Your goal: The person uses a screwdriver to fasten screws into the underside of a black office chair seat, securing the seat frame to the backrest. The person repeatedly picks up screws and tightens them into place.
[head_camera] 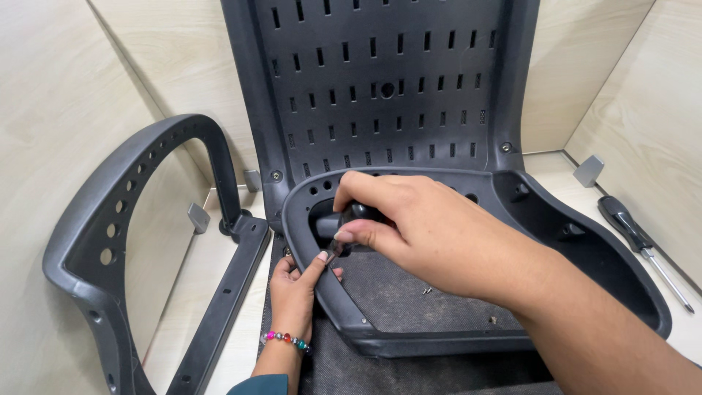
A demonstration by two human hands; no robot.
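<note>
Screwdriver [344, 232] sits at the front-left curve of the right armrest [468, 322], which lies on the chair seat [409, 292] with the wall close on the right. Its tip is hidden behind the rim. Right hand [417, 227] is clenched around the handle. Left hand [296, 289] pinches the shaft at the armrest edge. Spare armrest [110, 234] stands left; second screwdriver [643, 249] lies right.

A detached black armrest [110, 241] is seen lying at left on a pale wood bench [219, 344], while a black-handled screwdriver [643, 249] is laid at right near grey metal brackets [589, 170] fixed to the wall panels [44, 110].
</note>
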